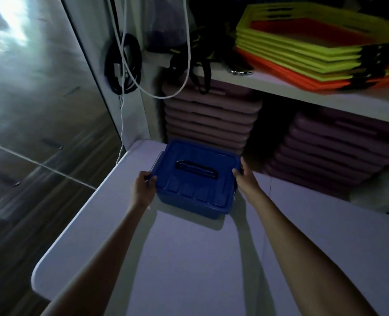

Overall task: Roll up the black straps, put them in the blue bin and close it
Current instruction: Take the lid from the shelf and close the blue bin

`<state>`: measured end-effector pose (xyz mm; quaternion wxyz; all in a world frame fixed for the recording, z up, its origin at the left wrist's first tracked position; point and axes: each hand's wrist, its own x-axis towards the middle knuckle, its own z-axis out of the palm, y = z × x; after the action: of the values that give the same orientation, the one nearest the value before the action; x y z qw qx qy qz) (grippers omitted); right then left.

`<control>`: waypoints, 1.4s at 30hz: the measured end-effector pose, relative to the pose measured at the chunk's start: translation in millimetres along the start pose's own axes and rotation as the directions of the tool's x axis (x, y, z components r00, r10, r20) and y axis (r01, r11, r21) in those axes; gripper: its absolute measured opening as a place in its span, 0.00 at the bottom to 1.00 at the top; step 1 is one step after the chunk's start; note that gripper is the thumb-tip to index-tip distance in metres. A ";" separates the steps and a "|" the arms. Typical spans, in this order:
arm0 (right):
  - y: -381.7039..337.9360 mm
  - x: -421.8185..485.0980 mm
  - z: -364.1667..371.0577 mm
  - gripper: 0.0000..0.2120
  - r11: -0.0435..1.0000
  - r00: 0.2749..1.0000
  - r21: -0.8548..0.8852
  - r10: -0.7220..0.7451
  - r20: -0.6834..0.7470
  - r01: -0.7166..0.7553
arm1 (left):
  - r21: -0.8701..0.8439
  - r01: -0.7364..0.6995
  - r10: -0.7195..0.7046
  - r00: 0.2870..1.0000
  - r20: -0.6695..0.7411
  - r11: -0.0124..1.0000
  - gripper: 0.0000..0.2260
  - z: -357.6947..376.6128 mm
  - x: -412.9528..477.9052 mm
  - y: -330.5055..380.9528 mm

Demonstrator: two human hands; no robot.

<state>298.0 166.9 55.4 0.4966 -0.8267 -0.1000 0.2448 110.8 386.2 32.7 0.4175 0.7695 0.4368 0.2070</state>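
The blue bin [195, 179] stands on the white table [189, 258] near its far edge, with its lid on and a dark handle recess in the lid's middle. My left hand [143, 188] grips the bin's left side at the latch. My right hand [246, 179] holds the bin's right side. Black straps [202, 58] hang in a tangle from the edge of the shelf above and behind the bin. What lies inside the bin is hidden by the lid.
A white shelf [303, 87] carries stacked yellow and orange frames [314, 49]. Below it stand stacks of purple mats [211, 117]. A white cable [129, 65] and a coiled black cable [122, 62] hang at the left. Shiny floor lies left of the table.
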 end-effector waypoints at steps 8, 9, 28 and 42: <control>27.6 -22.4 18.4 0.35 0.937 0.963 0.307 0.223 -0.150 -0.169 | -0.248 0.168 -0.093 0.953 0.289 0.954 0.16 -4.7 23.4 10.0; 32.5 -28.4 21.2 0.31 0.938 0.966 0.312 0.208 -0.155 -0.152 | -0.240 0.097 -0.039 0.971 0.235 0.966 0.13 -2.9 20.9 10.7; 35.7 -61.0 54.8 0.20 0.882 0.882 -0.419 -0.359 -0.305 0.214 | 0.148 -0.469 0.471 0.882 0.025 0.870 0.10 -6.9 14.3 -0.5; 35.6 -60.8 53.2 0.20 0.866 0.894 -0.462 -0.346 -0.283 0.190 | 0.042 -0.405 0.405 0.914 -0.003 0.914 0.07 3.5 8.4 6.2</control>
<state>216.1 165.9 22.4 0.3449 -0.9222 -0.1746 -0.0094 120.8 390.0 35.4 0.3475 0.8503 0.2746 0.2844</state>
